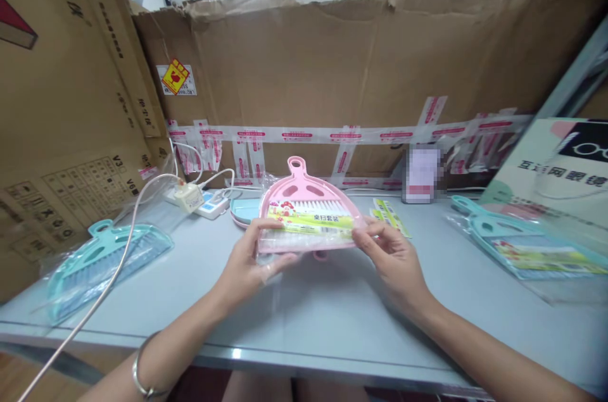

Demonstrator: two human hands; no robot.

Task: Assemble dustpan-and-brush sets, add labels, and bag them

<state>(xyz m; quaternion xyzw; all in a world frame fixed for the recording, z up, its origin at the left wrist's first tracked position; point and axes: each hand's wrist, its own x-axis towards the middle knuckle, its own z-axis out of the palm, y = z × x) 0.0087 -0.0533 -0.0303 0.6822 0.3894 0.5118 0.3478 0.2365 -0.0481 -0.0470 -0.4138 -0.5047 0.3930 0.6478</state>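
Note:
Held up above the table is a pink dustpan (311, 190) with its handle pointing up and a white-bristled brush inside it. Across its front lies a green and yellow printed label (308, 219). My left hand (254, 256) grips the dustpan at its lower left edge, thumb below and fingers on the side, with a bit of clear plastic by the thumb. At the lower right corner, my right hand (394, 256) pinches the edge where the label ends. Behind the dustpan, partly hidden, rest more blue and pink pieces (243, 209).
Turquoise dustpan sets in clear plastic lie at the left (118, 247) and right (513, 240). Loose labels (392, 217), a phone (421, 175) and a power strip (212, 204) stand toward the back. A white cable (128, 244) crosses the left side. Cardboard (304, 73) walls the rear.

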